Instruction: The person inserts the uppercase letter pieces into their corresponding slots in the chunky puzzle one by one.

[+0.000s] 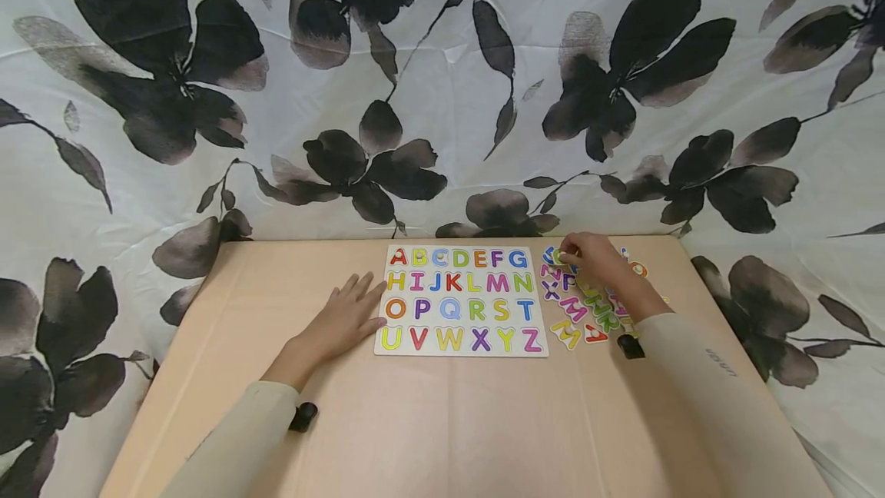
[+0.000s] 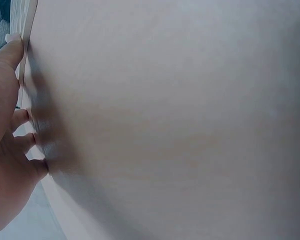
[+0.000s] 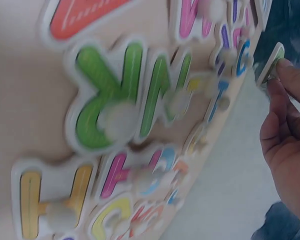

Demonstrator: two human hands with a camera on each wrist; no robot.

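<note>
A white alphabet puzzle board (image 1: pixel 452 342) with rows of coloured letters lies on the table. My left hand (image 1: pixel 346 313) rests at its left edge, fingers spread and fingertips touching the board. To the right of the board, my right hand (image 1: pixel 600 261) is over a pile of loose letter pieces. Between thumb and fingers it pinches a small green letter piece (image 3: pixel 271 65), seen nearly edge-on and tilted in the right wrist view; which letter it is, I cannot tell. Below that hand lie a green R piece (image 3: pixel 85 117) and an orange H piece (image 3: pixel 30 200), each with a pale knob.
Several more knobbed pieces lie close together, among them a yellow piece (image 1: pixel 567 335) and a red A piece (image 1: pixel 595 334) near the board's lower right corner. The tan table (image 1: pixel 442 429) ends at the back against a white cloth (image 1: pixel 470 98) with dark flowers.
</note>
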